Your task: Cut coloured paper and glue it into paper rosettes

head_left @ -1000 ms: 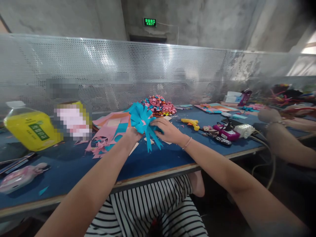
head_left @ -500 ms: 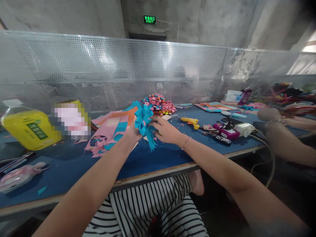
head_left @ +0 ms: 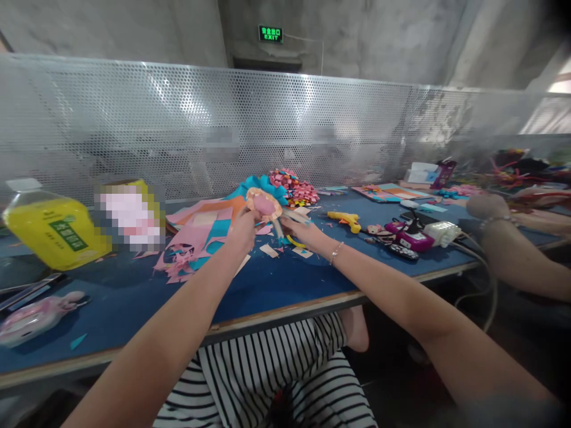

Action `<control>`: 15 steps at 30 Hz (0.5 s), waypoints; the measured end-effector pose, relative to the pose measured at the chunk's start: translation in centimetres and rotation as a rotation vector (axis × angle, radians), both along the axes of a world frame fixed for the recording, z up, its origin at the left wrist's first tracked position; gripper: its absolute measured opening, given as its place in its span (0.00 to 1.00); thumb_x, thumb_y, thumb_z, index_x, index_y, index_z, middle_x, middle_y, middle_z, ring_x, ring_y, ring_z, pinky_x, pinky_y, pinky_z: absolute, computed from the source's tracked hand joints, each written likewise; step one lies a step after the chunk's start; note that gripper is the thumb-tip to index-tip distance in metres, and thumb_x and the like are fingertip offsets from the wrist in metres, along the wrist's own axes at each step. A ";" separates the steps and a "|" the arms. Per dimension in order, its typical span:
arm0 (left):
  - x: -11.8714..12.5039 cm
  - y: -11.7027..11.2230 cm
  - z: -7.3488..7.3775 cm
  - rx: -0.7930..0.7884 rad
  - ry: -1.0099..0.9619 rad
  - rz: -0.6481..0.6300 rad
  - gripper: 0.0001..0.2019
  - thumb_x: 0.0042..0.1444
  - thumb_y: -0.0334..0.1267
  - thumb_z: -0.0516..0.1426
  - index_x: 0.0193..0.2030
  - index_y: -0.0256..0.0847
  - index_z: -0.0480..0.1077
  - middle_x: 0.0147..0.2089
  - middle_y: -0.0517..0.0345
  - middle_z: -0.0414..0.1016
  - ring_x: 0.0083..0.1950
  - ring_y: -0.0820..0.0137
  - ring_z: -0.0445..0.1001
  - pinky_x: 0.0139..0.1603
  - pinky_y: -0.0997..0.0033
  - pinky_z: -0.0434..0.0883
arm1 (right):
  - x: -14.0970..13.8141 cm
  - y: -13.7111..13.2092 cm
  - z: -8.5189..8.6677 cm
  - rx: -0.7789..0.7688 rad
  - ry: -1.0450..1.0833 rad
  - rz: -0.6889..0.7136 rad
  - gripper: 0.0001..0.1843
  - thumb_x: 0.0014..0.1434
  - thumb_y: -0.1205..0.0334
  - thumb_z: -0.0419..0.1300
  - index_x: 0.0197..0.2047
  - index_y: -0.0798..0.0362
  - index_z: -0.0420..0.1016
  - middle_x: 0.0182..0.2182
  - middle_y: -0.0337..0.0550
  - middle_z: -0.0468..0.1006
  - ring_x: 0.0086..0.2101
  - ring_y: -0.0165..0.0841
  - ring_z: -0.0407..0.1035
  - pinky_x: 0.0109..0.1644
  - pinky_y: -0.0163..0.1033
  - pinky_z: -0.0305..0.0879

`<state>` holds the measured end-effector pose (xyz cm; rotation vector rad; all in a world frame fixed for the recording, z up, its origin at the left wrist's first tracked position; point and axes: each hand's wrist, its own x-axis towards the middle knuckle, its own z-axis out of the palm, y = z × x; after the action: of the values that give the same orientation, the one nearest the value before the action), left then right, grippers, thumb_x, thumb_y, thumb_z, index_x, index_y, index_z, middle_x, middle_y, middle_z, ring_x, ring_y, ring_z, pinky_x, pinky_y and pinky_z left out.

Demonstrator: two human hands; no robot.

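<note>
Both my hands hold up a paper flower (head_left: 264, 202) above the blue table (head_left: 276, 285). Its pink, orange-rimmed round side faces me, with blue paper petals showing behind it. My left hand (head_left: 243, 229) is closed on the flower's lower left side. My right hand (head_left: 301, 230) pinches its lower part, where blue strips hang down. Small paper scraps (head_left: 269, 250) lie on the table just beneath.
Pink, orange and blue cut paper (head_left: 196, 235) lies left of the flower; a heap of small coloured pieces (head_left: 294, 187) behind it. A yellow glue gun (head_left: 343, 220), a yellow bottle (head_left: 49, 229), pink gadgets (head_left: 408, 235) and another person's arm (head_left: 513, 249) at right. A perforated metal screen (head_left: 178, 125) backs the table.
The blue paper flower has been turned over, so its pink round side now faces me. Both hands shifted a little upward and back with it.
</note>
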<state>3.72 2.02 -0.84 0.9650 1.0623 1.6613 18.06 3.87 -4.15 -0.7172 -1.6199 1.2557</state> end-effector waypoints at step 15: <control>-0.7 1.0 -1.2 -0.223 -0.179 -0.205 0.15 0.38 0.18 0.61 0.32 0.36 0.66 0.24 0.57 0.71 0.28 0.68 0.74 0.34 0.67 0.72 | 0.2 0.0 0.4 -0.486 0.012 0.225 0.05 0.57 0.66 0.57 0.36 0.57 0.72 0.26 0.41 0.77 0.25 0.25 0.69 0.30 0.30 0.67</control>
<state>3.04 3.07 -2.05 0.7388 0.9700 1.4010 18.28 3.86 -3.74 -0.8314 -1.4230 1.8481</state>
